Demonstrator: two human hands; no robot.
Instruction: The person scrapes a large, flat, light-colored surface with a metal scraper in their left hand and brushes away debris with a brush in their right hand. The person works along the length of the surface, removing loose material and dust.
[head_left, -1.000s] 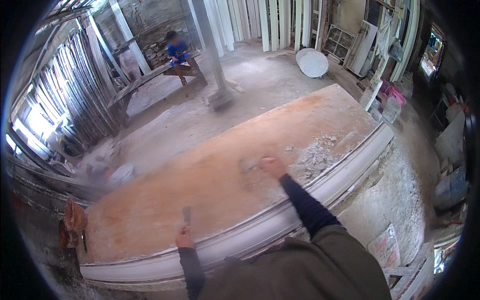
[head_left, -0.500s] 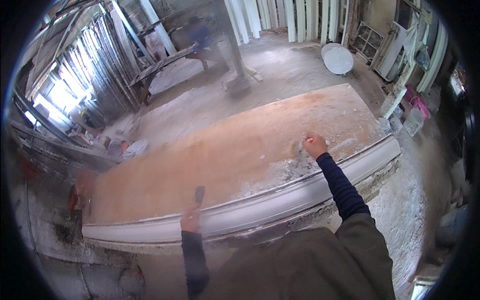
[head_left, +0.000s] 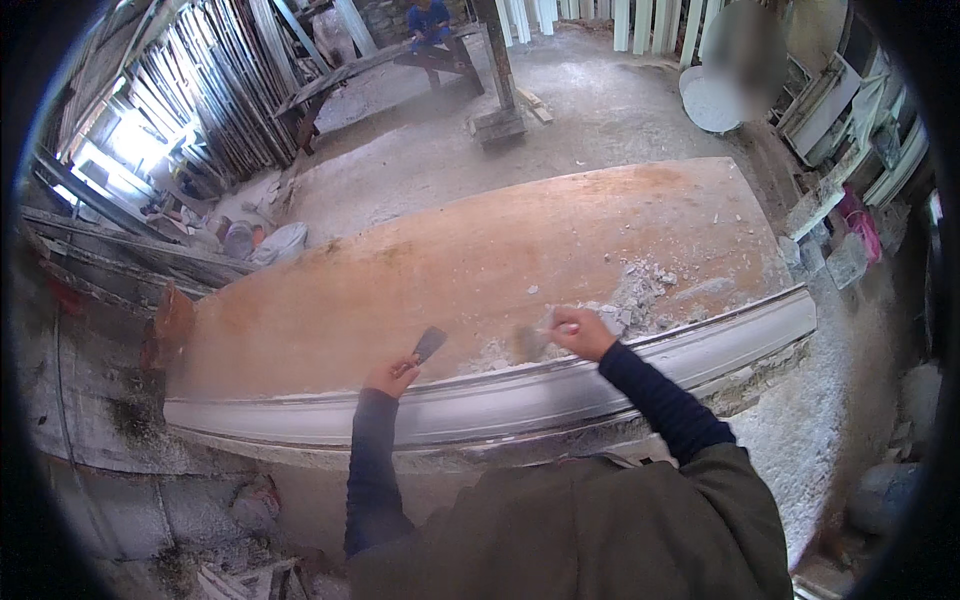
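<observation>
- The left hand [head_left: 393, 376] is closed around the handle of a flat scraper [head_left: 430, 345], its dark blade pointing away from the person, over the near side of the tabletop [head_left: 350, 320].
- That scraper looks light, with a stiff, thin blade; the handle, where the fingers already sit, is the sensible hold, clear of the edge.
- The right hand [head_left: 583, 333] is closed on the handle of what looks like a brush [head_left: 529, 343]; its head is blurred and points left, toward the scraper but apart from it.
- The brush is probably light, its bristles yielding, so the handle is the part to grip; the exact finger placement is too blurred to tell.
- White debris [head_left: 640, 290] lies just beyond and right of the right hand, with finer crumbs between the two hands; the pieces seem dry, brittle and likely to crumble if pinched.
- A long white moulding [head_left: 600, 395] runs along the tabletop's near edge, beneath both forearms; it looks rigid and likely chips easily.
</observation>
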